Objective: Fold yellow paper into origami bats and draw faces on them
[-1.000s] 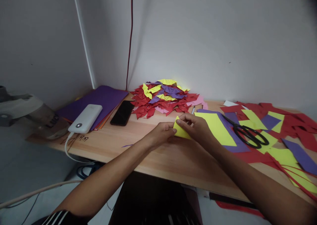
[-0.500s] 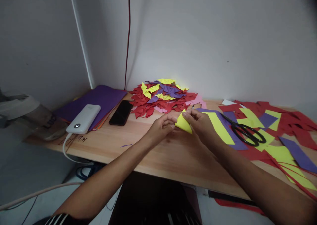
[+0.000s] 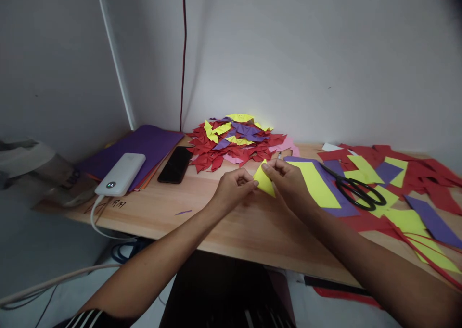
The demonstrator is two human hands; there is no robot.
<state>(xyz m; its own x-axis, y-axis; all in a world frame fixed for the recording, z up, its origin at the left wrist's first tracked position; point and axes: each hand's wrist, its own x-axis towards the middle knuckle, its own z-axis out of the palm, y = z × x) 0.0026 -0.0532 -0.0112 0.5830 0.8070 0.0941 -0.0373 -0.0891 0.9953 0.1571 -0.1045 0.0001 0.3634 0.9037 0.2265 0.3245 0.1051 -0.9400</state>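
Between my two hands is a small folded piece of yellow paper (image 3: 265, 180), roughly triangular, held just above the table. My left hand (image 3: 234, 186) pinches its left corner between thumb and fingers. On the upper right edge, my right hand (image 3: 288, 176) grips it with the thumb in front; the other fingers are partly hidden behind the paper. A heap of folded red, yellow, purple and pink paper pieces (image 3: 238, 138) lies beyond my hands against the wall. Flat yellow paper (image 3: 321, 186) on a purple sheet (image 3: 348, 210) lies right of my right hand.
Black-handled scissors (image 3: 361, 193) rest among red, yellow and purple scraps (image 3: 415, 174) at the right. On the left are a phone (image 3: 175, 164), a white power bank (image 3: 121, 174) with a cable, purple sheets (image 3: 144, 138) and a clear plastic bag (image 3: 46, 174). A purple sliver (image 3: 183, 212) lies near the front edge.
My left fingers have closed into a pinch on the yellow paper's left corner, with the thumb now on top. The paper has tilted slightly. The whole view has shifted a little.
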